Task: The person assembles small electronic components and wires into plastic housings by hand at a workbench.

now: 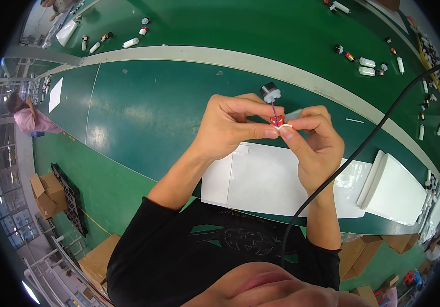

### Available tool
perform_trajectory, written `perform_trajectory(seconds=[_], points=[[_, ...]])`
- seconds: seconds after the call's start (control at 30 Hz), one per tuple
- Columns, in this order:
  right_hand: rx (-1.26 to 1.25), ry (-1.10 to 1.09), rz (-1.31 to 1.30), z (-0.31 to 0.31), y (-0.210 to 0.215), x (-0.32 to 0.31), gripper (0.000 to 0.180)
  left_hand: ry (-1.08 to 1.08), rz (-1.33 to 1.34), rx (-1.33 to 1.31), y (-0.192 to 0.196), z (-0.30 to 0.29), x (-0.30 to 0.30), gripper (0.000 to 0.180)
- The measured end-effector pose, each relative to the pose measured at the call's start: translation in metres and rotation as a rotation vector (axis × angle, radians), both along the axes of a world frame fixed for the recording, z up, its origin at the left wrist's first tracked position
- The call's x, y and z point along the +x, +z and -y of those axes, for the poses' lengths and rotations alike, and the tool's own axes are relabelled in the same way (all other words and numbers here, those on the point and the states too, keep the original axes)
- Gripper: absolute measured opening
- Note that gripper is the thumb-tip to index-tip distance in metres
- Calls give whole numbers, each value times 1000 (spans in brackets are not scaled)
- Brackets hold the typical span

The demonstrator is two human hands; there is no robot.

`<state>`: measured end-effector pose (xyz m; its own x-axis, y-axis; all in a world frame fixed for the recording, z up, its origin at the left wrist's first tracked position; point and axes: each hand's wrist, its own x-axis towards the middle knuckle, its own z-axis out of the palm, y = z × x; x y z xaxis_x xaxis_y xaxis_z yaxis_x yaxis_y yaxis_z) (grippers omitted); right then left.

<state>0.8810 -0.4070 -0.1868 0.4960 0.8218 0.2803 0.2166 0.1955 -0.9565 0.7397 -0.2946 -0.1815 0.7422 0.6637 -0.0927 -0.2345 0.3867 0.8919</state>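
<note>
A long green conveyor belt fills the view, split lengthwise by a pale divider strip, with a white sheet lying on its near edge just below the hands and a stack of white trays to the right of that sheet. Finished-looking white cylindrical parts and small red-and-black pieces lie scattered along the far lane, well apart from the hands. A black cable curves across the right of the picture, in front of the right forearm. The left hand and the right hand meet above the belt, fingertips almost touching. Between them sits a small red-and-white part, pinched by the left thumb and forefinger and by the right thumb and forefinger, all closed narrowly on it. Thin wires rise from it to a small round motor, grey with a dark end, which hangs free just above the left fingers. The right hand also seems to hold a pale white piece behind its fingers. Judged from this, the assembly is mid-way: motor and red part are already wired together, while the fitting of the red part into the white piece appears unfinished, and the unit has not yet been laid on the belt.
</note>
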Motion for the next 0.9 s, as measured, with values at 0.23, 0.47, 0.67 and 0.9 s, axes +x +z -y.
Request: perform_trajectory(seconds=[0.23, 0.47, 0.67, 0.9], points=[[-105, 331, -920, 8, -16, -5, 22, -116, 10, -33, -3, 4, -11, 22], [-123, 665, -925, 24, -37, 14, 48, -320, 133, 119, 6, 30, -15, 19], [51, 652, -323, 23, -35, 9, 28, -344, 7, 392, 25, 33, -27, 12], [-64, 112, -52, 44, -36, -12, 21, 515, -264, 842, 11, -66, 10, 12]])
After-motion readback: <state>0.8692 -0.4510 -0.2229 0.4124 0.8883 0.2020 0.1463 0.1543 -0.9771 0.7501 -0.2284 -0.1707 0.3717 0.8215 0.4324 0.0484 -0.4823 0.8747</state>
